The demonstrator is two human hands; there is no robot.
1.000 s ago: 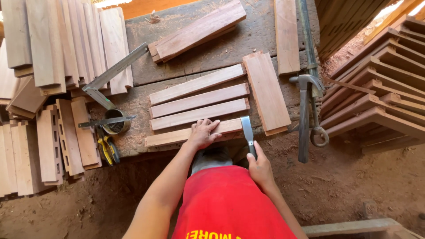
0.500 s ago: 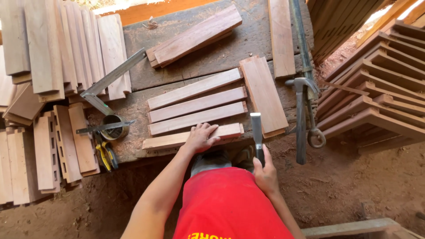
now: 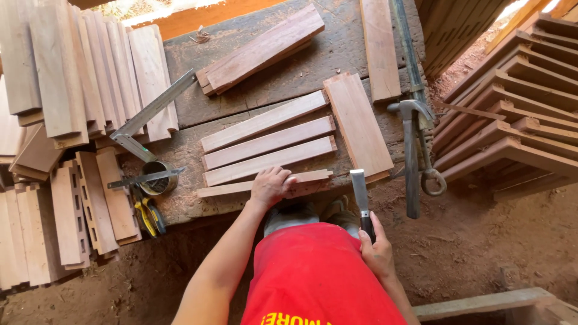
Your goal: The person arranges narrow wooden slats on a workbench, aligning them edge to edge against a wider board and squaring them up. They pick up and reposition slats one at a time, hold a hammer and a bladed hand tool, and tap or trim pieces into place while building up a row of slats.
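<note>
chisel in right hand, left hand on slat

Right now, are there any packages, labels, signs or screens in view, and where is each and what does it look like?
No packages, signs or screens in view.
Printed lettering: yellow, partly cut off, on the person's red shirt at the bottom edge of the view.
Small round tin: dark, open-topped, no label visible, on the workbench left of the left hand.

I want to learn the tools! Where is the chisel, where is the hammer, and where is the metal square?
chisel (image 3: 359, 186): head view, on its flat steel blade, above the right hand (image 3: 377, 250).
hammer (image 3: 412, 174): head view, midway along its handle.
metal square (image 3: 158, 108): head view, on its long arm.
</note>
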